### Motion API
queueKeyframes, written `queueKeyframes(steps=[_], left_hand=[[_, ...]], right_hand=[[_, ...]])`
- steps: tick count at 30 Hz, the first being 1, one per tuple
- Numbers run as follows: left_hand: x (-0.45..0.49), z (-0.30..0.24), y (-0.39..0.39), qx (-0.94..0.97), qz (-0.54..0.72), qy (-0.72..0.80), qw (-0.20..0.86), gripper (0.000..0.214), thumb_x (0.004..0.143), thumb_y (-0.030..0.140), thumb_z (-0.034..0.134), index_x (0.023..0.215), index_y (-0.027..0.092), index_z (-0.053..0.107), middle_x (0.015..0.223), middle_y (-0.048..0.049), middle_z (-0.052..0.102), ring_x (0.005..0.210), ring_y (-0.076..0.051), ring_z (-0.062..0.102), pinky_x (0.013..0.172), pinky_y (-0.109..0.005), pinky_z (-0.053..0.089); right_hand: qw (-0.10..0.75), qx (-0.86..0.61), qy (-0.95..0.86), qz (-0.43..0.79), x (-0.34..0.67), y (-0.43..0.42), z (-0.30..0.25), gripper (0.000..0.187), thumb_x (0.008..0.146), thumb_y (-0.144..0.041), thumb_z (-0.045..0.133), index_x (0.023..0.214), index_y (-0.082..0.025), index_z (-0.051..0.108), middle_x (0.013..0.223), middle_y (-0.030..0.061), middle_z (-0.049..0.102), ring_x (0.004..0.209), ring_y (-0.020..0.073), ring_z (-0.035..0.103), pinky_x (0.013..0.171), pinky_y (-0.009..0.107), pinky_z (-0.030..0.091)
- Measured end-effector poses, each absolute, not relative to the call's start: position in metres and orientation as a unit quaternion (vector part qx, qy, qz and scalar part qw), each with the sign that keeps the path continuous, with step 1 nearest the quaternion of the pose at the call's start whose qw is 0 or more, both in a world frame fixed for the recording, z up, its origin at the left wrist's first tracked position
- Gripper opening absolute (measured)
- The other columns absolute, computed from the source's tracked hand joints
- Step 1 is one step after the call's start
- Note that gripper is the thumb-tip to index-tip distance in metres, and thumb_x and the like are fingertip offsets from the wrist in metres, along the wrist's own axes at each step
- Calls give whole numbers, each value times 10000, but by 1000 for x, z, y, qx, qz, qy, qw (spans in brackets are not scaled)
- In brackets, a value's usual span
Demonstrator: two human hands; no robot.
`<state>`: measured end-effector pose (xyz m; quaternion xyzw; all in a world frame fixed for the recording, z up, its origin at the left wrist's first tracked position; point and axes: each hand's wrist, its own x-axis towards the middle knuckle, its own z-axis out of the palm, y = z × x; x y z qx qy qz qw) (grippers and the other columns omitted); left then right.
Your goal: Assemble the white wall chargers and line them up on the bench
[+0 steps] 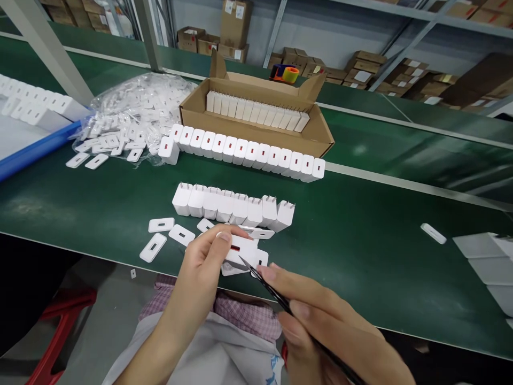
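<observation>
Above the tabletop's near edge: two bare hands close together, around one white charger (246, 252).
Left hand (203, 259): fingers grasping the white charger by one end, thumb on top, its slotted face with the red port turned up.
Right hand (332, 318): fingers pinched around black tweezers (276, 295), the points at the charger's face just beside the port; whether they touch it, I cannot tell.
Loose face plates (153, 247): white, slotted, scattered near the near edge, to the left of the hands and partly hidden behind them.
Short row (211, 205): eight white chargers standing side by side beyond the hands, metal prongs up.
Long row (240, 152): more white chargers, red ports up, farther toward the far edge, with one extra standing in front of its left end.
Open carton (195, 111): brown cardboard, just behind the long row, holding a line of white blocks (256, 112).
Tape roll (290, 75): yellow and orange, behind the carton's far side.
Clear bag (140, 88): full of white plates, left of the carton, some spilling out toward the near edge.
Blue-rimmed tray (40, 145): at the left edge, with white blocks standing in it.
Right end of the tabletop (372, 240): one lone plate (433, 233), then large pale blocks (483, 251) beside it.
Floor below the near left: a red stool (60, 331).
Beyond the far edge: shelves with cardboard boxes (236, 24).
</observation>
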<state>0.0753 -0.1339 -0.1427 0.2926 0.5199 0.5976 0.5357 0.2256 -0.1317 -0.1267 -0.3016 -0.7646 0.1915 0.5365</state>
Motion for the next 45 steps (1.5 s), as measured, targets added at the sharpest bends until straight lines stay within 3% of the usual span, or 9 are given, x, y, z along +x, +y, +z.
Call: queueKeyframes(steps=[4, 16, 28, 30, 34, 38, 40, 43, 45], left_hand=[[78, -141, -134, 300, 587, 533, 530, 293, 966, 353, 479, 839, 205, 697, 846, -13, 679, 729, -171, 554, 658, -243, 393], [74, -144, -135, 345, 564, 564, 494, 295, 970, 377, 466, 900, 215, 702, 675, 21, 541, 578, -145, 382, 542, -255, 300], [70, -149, -133, 334, 578, 570, 479, 252, 964, 355, 494, 931, 193, 684, 778, 10, 627, 736, -158, 526, 614, -232, 396], [69, -151, -133, 330, 577, 565, 488, 244, 962, 353, 494, 917, 195, 675, 758, 14, 616, 738, -158, 525, 612, -226, 397], [71, -150, -139, 343, 582, 556, 485, 246, 974, 330, 487, 870, 208, 673, 741, 27, 614, 688, -136, 508, 607, -209, 402], [73, -140, -146, 399, 597, 538, 441, 251, 997, 305, 475, 883, 232, 686, 849, 28, 685, 703, -126, 533, 632, -201, 427], [72, -137, -148, 412, 597, 534, 434, 255, 1004, 304, 468, 887, 239, 685, 873, 26, 691, 712, -129, 551, 632, -208, 431], [71, -137, -150, 419, 595, 531, 434, 264, 1007, 340, 470, 885, 246, 684, 871, 12, 675, 759, -150, 579, 625, -225, 428], [71, -138, -150, 422, 596, 524, 437, 271, 1006, 365, 472, 884, 249, 684, 866, 4, 667, 798, -165, 588, 633, -233, 425]], right_hand=[[513, -258, -813, 92, 212, -124, -123, 122, 836, -44, 676, 885, -150, 640, 899, 139, 788, 744, 206, 778, 667, 223, 649], [529, -229, -809, 116, 215, -112, -129, 133, 829, -30, 662, 864, -157, 641, 896, 138, 787, 745, 247, 778, 637, 270, 654], [509, -195, -838, 13, 207, -105, -145, 110, 892, -36, 633, 891, -145, 619, 887, 147, 787, 823, 206, 776, 755, 215, 647], [524, -186, -829, 54, 206, -102, -149, 115, 880, -32, 649, 899, -144, 628, 908, 144, 786, 819, 218, 778, 719, 235, 656], [595, -185, -731, 278, 209, -102, -145, 126, 896, -63, 644, 968, -166, 654, 973, 85, 783, 839, 226, 773, 681, 340, 672], [689, -268, -599, 307, 230, -103, -130, 59, 918, -212, 628, 868, -197, 655, 671, -9, 712, 551, 191, 682, 480, 317, 588], [624, -414, -622, 229, 249, -99, -131, 133, 921, -300, 604, 848, -204, 662, 565, -25, 640, 419, 153, 570, 396, 264, 471], [345, -603, -714, 87, 274, -85, -151, 330, 945, -458, 506, 871, -189, 682, 458, -28, 541, 329, 137, 467, 362, 242, 337], [220, -620, -753, 3, 283, -74, -171, 472, 970, -536, 400, 892, -168, 685, 450, -13, 512, 329, 154, 454, 368, 256, 298]])
